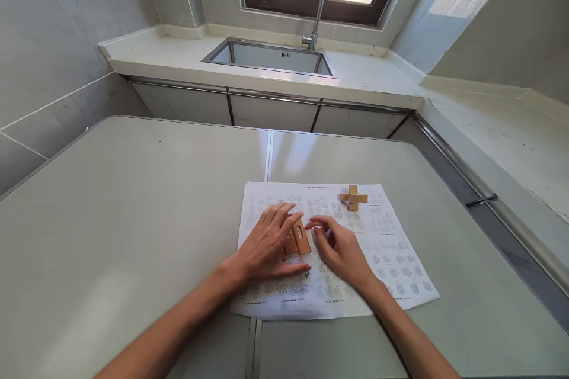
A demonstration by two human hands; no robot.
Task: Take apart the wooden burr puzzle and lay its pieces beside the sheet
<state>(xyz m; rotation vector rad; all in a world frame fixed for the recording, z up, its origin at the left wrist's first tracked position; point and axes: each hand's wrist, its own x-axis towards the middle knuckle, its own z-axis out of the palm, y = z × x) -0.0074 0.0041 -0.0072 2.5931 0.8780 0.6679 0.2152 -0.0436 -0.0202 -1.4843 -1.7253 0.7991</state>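
Note:
Flat wooden puzzle pieces (303, 238) lie on a printed instruction sheet (284, 307); the nearest one has a long slot cut through it. My left hand (269, 241) rests over them with its fingers stretched out and thumb apart, partly hiding the pieces. Just right of the slotted piece is my right hand (340, 249), its fingers curled loosely and apart, with nothing visible in them. At the sheet's upper right sits a cross-shaped wooden puzzle (353, 198), away from both hands. Line drawings of puzzles cover the paper.
The sheet lies on a pale table (133, 219) with a seam down its middle. Beyond its far edge, a counter (169, 56) holds a steel sink (271, 56) with a tall faucet (320, 0) under a window. A metal rail (524, 225) runs along the right side.

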